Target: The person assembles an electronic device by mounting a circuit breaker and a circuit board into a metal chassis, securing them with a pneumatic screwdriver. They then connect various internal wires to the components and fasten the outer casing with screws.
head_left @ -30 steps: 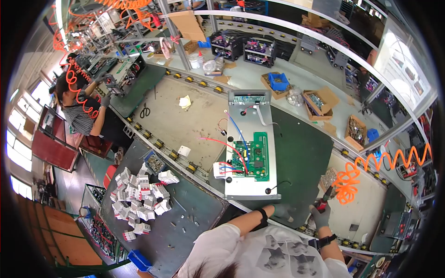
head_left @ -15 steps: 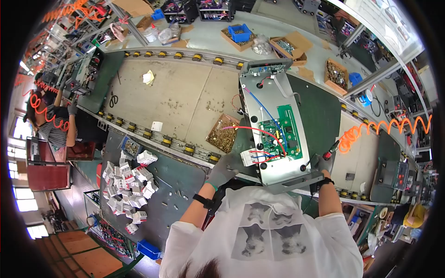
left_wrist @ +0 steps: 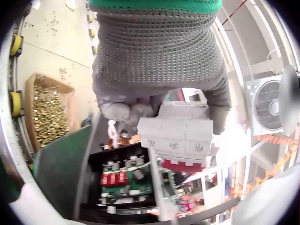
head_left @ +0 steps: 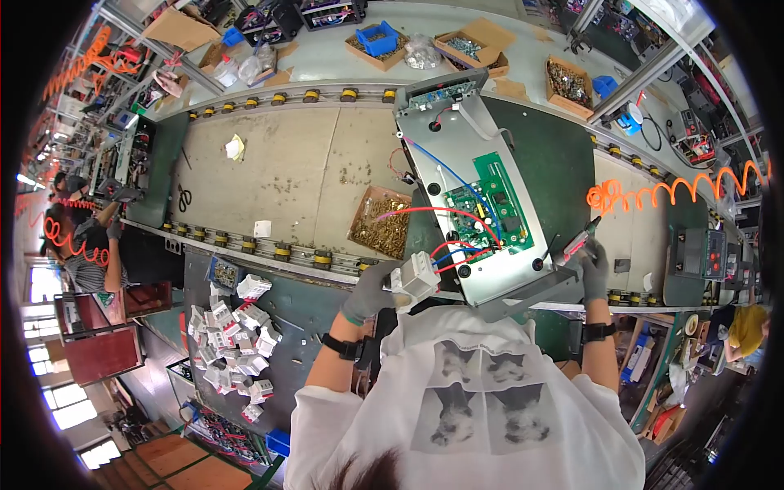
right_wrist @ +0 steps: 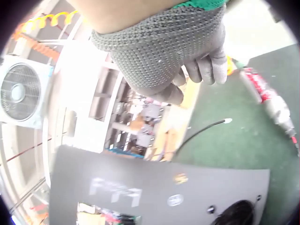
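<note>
My gloved left hand point(head_left: 369, 296) grips a white breaker block point(head_left: 415, 276) beside the lower left edge of a metal chassis point(head_left: 482, 273). Red and blue wires run from the block toward a green circuit board point(head_left: 500, 202) on the chassis. In the left wrist view, the fingers hold the block point(left_wrist: 176, 138) with its red part facing away from the palm. My gloved right hand point(head_left: 595, 268) is just right of a red power screwdriver point(head_left: 576, 246). The right wrist view shows this hand point(right_wrist: 164, 61) with fingers loosely bent and empty, apart from the screwdriver point(right_wrist: 267, 98).
A carton of brass-coloured screws point(head_left: 380, 222) stands left of the chassis. More white breakers point(head_left: 233, 339) are heaped on the dark table at the left. An orange coiled hose point(head_left: 678, 189) stretches to the right. Roller rails point(head_left: 282, 251) border the bench, and another person works at far left.
My left hand has taken hold of the breaker block and raised it beside the chassis, which was turned askew earlier. My right hand has let go of the screwdriver. The head view has shifted.
</note>
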